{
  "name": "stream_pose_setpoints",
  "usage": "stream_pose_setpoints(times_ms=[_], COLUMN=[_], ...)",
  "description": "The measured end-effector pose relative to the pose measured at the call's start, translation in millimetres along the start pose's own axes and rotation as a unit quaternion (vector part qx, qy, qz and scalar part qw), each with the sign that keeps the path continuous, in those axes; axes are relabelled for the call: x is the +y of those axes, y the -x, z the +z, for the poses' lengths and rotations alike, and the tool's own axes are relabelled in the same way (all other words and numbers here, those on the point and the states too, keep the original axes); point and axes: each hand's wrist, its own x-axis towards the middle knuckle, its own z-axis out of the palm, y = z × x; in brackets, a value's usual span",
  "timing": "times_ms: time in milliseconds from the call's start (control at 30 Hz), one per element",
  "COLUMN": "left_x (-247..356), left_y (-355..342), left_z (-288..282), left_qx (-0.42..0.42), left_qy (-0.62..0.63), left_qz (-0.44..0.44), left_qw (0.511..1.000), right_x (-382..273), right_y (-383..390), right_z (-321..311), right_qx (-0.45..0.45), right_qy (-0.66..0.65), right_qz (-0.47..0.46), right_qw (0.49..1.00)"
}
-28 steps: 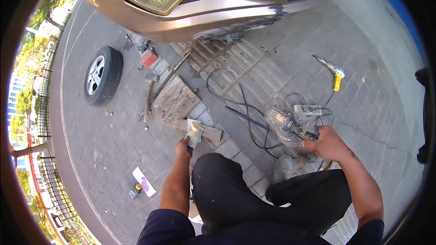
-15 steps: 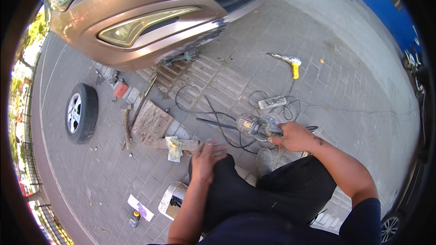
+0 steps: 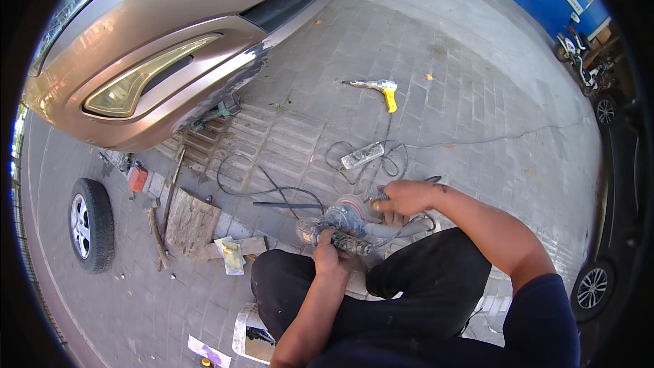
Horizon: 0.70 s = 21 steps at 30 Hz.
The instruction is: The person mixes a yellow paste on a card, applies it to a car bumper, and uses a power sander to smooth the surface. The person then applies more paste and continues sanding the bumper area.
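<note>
A grimy, worn angle grinder (image 3: pixel 344 220) with a pale pinkish disc (image 3: pixel 353 204) hangs low in front of my knees. My left hand (image 3: pixel 330 257) is closed around the grinder's body, thumb on top. Beside the disc is my right hand (image 3: pixel 407 197), its fingers curled. Something small and yellowish shows at its fingertips, too unclear to name. A dark cord runs from the tool's right end past my right wrist. The scuffed lower bumper of a bronze car (image 3: pixel 204 92) stands ahead to the left.
A yellow-handled heat gun (image 3: pixel 388 93) and a power strip (image 3: pixel 362 156) lie on the paving. To the left are a wooden board (image 3: pixel 193 221), a stick (image 3: pixel 157 237), a red block (image 3: pixel 137 179) and a wheel (image 3: pixel 92 225). A white container (image 3: pixel 244 330) stands by my left knee.
My left hand has left my knee and taken hold of the grinder. The right hand has shifted from the tool's body to beside the disc. The view has swung right.
</note>
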Motion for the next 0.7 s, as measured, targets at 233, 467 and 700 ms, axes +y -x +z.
stream_pose_setpoints(times_ms=[233,467,700], left_x=[27,45,50], left_y=[-6,12,25], left_z=[-48,-76,-76], left_qx=[0.063,0.088,0.091], left_qy=[-0.061,-0.099,-0.149], left_qz=[0.096,0.125,0.164], left_qw=[0.992,0.983,0.971], right_x=[153,197,197], right_y=[-109,-188,-205], right_z=[-42,-62,-70], right_qx=[0.369,0.306,0.370], right_qy=[0.119,0.200,0.169], right_qz=[0.063,0.086,0.051], right_qw=[0.920,0.927,0.912])
